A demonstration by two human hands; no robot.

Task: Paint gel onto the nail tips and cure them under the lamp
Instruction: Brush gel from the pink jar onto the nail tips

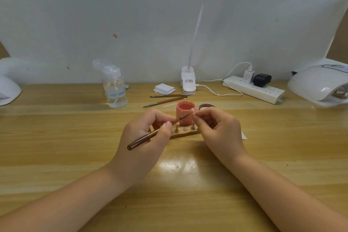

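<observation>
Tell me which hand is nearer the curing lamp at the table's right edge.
Right. The right hand, pinching a nail tip at table centre, sits between the left hand and the curing lamp. The left hand, holding the brush, is farther left.

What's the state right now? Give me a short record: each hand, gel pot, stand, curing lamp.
left hand: holds brush, bristles at the nail tip
right hand: pinches nail tip
gel pot: open, pink, behind the hands
lid: right of pot
stand: two pegs show, both bare
curing lamp: far right on desk
</observation>
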